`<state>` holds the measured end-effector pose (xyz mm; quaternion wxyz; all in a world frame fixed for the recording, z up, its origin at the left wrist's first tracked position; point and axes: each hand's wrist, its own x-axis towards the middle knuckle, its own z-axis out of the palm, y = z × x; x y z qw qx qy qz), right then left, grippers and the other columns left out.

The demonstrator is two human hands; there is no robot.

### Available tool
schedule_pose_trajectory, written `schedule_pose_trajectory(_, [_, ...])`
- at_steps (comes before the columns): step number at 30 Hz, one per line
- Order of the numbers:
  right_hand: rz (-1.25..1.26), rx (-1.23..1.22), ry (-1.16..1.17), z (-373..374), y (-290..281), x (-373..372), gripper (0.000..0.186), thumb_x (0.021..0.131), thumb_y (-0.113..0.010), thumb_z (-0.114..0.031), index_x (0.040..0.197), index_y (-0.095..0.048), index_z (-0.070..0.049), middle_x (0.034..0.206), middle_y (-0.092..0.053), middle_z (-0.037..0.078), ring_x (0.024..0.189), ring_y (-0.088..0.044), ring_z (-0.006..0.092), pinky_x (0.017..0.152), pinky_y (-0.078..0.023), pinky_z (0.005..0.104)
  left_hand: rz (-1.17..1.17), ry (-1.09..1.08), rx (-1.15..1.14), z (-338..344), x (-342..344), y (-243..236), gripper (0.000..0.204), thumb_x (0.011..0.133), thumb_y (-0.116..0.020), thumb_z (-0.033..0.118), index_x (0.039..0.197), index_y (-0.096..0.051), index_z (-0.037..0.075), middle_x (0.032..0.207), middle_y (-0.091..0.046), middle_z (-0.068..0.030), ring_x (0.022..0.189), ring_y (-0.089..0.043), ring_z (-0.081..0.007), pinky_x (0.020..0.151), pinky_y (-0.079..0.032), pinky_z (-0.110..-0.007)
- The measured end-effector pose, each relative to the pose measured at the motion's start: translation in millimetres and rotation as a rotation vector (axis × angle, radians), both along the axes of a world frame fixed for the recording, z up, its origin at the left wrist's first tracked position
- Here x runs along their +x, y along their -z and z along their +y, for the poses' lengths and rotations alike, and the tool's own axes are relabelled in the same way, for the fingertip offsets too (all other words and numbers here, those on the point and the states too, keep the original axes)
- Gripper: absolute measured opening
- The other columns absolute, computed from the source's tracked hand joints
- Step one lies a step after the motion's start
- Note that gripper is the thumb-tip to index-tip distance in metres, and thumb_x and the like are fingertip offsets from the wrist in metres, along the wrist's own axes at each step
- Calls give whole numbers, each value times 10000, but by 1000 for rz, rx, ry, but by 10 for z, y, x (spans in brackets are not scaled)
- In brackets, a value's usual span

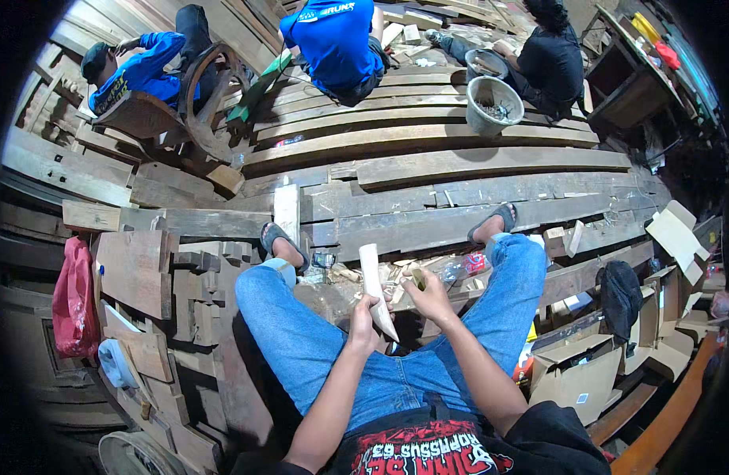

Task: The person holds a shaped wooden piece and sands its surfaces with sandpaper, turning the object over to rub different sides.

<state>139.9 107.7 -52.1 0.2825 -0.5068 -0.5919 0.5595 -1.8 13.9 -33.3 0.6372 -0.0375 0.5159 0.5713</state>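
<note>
Weathered planks [459,222] and stacked timber beams [380,145] fill the workspace around you. You sit with knees spread in blue jeans [289,332], sandalled feet [281,247] resting on the planks. Your left hand [366,323] is closed around a pale, tapered wooden piece [372,273], which stands steeply tilted between your thighs, blunt end up and pointed end toward you. Your right hand [429,299] is just beside it, fingers curled; whether they grip something cannot be told. Wood chips [348,273] and a clear plastic bottle [456,271] lie beyond your hands. Cardboard boxes [570,380] stand to your right, a red cloth bag [77,305] hangs to your left, and three co-workers [333,39] sit ahead, one near a grey bucket [491,121].
</note>
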Motion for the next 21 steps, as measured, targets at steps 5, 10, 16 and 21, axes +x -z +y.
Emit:
schedule_pose_trajectory(5, [-67, -136, -59, 23, -156, -10, 300, 889, -719, -237, 1040, -683, 19, 908, -732, 134, 837, -683, 192, 781, -525, 353, 49, 21, 20, -35, -20, 40, 384, 873, -484, 124, 1226, -566, -3, 967, -645, -92, 786, -644, -174, 678, -567, -337])
schedule_pose_trajectory(10, [-23, -28, -50, 4, -117, -6, 265, 900, -720, -223, 1030, -709, 7, 784, -681, 16, 693, -568, 81, 627, -467, 296, 103, 79, -27, 2, 23, -80, 453, 868, -449, 120, 1288, -545, -21, 984, -633, -81, 856, -628, -184, 758, -557, -341])
schedule_pose_trajectory(16, [-13, -47, -49, 7, -76, -14, 302, 894, -729, -250, 1050, -709, 7, 815, -692, 37, 737, -594, 102, 682, -495, 306, 122, 106, -10, 3, 25, -96, 447, 875, -454, 101, 1299, -532, -17, 1039, -647, -100, 895, -640, -192, 775, -560, -346])
schedule_pose_trajectory(21, [-43, -98, -65, 8, -209, -9, 339, 898, -731, -274, 1071, -700, 16, 863, -707, 70, 781, -619, 124, 720, -507, 318, 143, 85, -14, -3, 45, -80, 429, 873, -459, 60, 1289, -529, -17, 1065, -649, -107, 914, -643, -188, 806, -563, -351])
